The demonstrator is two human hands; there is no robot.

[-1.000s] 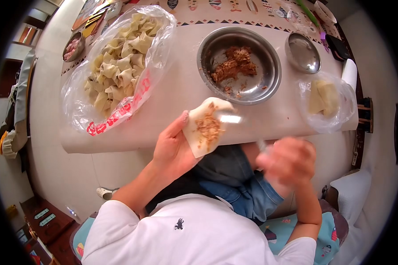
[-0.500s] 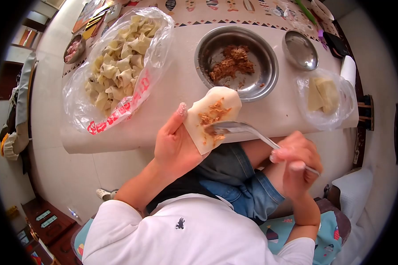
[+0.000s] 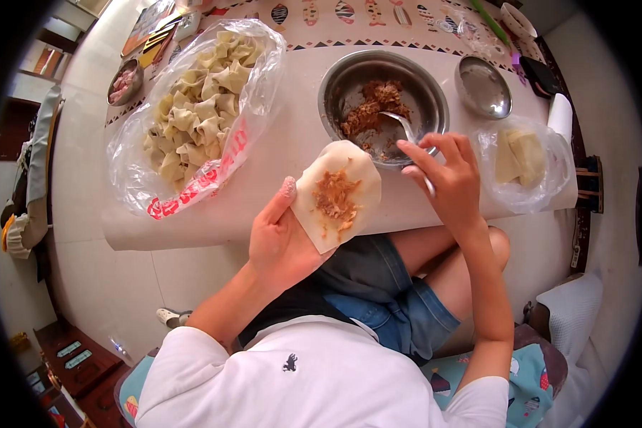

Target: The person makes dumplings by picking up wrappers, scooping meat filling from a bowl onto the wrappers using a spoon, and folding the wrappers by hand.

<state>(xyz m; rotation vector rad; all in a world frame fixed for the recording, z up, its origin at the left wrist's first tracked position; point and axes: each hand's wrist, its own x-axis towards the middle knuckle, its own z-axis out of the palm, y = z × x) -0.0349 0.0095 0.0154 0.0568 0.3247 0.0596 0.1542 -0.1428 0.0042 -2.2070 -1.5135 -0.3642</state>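
Observation:
On my left hand (image 3: 285, 232) lies a pale wonton wrapper (image 3: 308, 191), its near edge held by the thumb. Reddish-brown meat filling (image 3: 337, 196) is spread over the wrapper's middle. My right hand (image 3: 449, 175) is at the near right rim of a steel bowl (image 3: 435, 89), with thumb and fingers loosely around the handle of a metal spoon (image 3: 409, 130). The spoon's head rests against the clump of filling (image 3: 378, 100) in the bowl; the fingers hide part of the handle.
A clear plastic bag (image 3: 264, 93) of folded wontons (image 3: 200, 107) sits at the left. Right of the bowl are a small steel dish (image 3: 483, 85) and a bag with stacked wrappers (image 3: 521, 157). A small bowl of pinkish pieces (image 3: 125, 82) stands far left; a black phone-like object (image 3: 541, 77) lies far right.
My right hand has moved forward, taking the spoon from the wrapper into the steel bowl. The filling on the wrapper is now uncovered. My left hand has stayed nearly still.

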